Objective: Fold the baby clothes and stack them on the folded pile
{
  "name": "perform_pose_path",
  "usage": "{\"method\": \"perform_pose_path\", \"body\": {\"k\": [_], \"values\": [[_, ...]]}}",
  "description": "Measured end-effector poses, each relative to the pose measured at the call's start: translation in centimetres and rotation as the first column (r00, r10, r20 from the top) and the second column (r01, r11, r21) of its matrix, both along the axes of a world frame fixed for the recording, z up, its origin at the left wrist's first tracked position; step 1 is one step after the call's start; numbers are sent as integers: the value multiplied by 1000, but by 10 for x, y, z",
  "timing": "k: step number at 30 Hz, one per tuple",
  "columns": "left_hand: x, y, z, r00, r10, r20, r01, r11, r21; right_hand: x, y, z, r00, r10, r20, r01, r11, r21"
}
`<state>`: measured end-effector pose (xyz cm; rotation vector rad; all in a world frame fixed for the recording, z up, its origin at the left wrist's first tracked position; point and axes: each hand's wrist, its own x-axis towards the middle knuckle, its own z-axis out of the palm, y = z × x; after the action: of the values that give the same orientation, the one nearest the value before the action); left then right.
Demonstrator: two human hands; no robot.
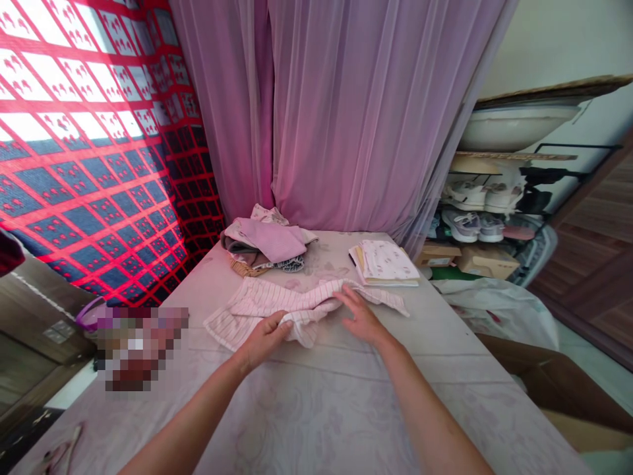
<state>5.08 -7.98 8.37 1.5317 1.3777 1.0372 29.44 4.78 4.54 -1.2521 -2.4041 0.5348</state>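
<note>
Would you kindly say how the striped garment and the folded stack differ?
The striped garment lies rumpled; the folded stack sits neat. The garment spreads wider than the stack. Stripes mark the garment, scattered motifs the stack's top cloth. Both rest on the same pale surface.

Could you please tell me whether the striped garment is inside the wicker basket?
No, the striped garment lies on the pale cover outside the wicker basket, its near edge in the left hand.

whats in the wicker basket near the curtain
Heaped cloth rises above the wicker basket: a pink piece on top, a dark brown one lower down. Whatever lies deeper is covered.
</note>
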Motion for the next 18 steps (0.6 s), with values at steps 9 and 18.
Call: {"method": "perform_pose_path", "body": {"k": [9,18], "values": [[11,-16,-12,979,-182,88,190,978,-92,1,-31,-2,921,2,-390,-26,998,-55],[-37,-29,-40,730,164,-663,51,955,292,115,-53,61,883,-311,-352,93,850,-519]]}}
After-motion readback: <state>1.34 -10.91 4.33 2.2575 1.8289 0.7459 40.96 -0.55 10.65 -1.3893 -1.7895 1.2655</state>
